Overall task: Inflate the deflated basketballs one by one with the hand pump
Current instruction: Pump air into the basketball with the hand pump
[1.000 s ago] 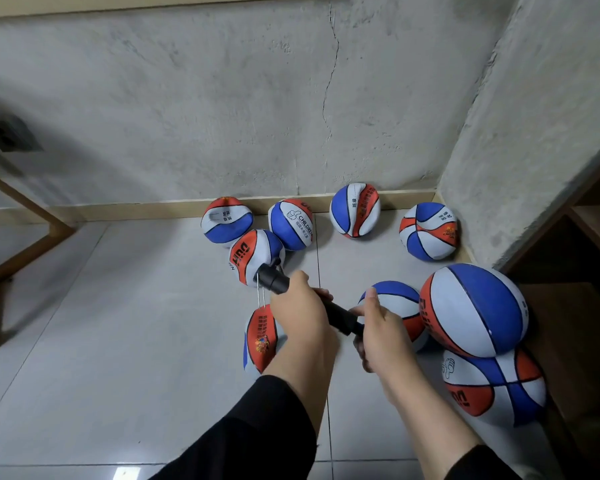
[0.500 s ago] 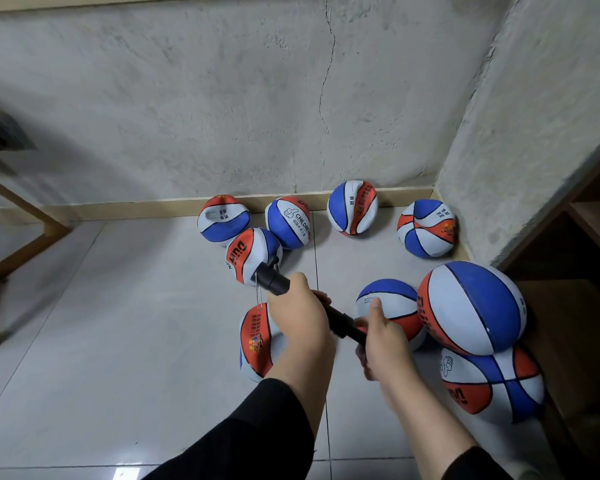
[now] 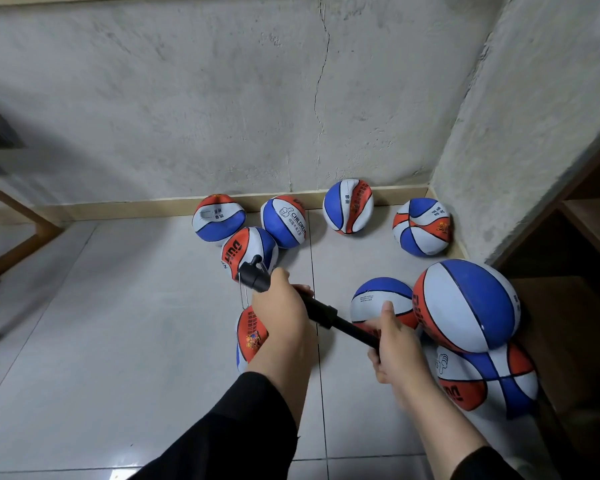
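Four basketballs (image 3: pixel 347 206) line the foot of the wall (image 3: pixel 222 98), a fifth just before them. The pump (image 3: pixel 312 308) lies between the left hand (image 3: pixel 284 317) and right hand (image 3: pixel 397 348). At right, one ball (image 3: pixel 465 304) sits on another (image 3: pixel 489 382) beside a shelf (image 3: pixel 582 306).

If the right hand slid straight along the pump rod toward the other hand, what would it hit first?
Probably the black hand pump's thicker barrel, which the left hand grips; the right hand holds the handle end. Depth is uncertain.
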### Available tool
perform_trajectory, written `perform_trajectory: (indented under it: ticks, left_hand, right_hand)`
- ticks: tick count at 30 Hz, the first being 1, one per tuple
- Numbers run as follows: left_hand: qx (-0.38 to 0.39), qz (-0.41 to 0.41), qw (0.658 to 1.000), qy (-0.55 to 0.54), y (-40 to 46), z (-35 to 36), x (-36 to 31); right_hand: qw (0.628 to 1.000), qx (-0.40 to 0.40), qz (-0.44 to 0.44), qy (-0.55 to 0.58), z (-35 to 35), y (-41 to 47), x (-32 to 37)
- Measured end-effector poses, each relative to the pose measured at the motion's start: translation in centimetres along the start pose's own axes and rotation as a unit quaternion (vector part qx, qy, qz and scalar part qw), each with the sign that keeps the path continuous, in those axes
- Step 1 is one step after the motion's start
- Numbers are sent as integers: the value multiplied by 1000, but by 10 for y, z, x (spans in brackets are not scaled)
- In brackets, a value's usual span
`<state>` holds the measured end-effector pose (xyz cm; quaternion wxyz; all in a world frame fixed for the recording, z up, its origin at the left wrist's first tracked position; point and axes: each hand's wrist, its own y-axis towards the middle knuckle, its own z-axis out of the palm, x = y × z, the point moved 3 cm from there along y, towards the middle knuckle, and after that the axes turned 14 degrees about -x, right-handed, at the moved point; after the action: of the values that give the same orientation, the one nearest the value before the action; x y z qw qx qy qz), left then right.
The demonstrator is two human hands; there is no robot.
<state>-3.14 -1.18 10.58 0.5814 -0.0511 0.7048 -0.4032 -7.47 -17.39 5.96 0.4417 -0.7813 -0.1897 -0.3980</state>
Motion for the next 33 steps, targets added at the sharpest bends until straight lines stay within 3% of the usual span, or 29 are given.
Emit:
perform_trajectory:
  ticks: [10,15,22,33]
  left_hand:
    - [5,-7,1000,-11,-23,0,9]
    - [12,0,1000,-7,-19,-1,7]
    - [-3,11,1000,-12,-1,1,-2]
    - [6,9,1000,-24,-21,2,0]
  right_hand:
    - [993,29,-108,-45,32,-13,13]
    - [991,38,-115,-47,31,-11,11]
    - [1000,5,-10,3,0,-1,1]
    - [989,33,-136,-53,35,-20,26]
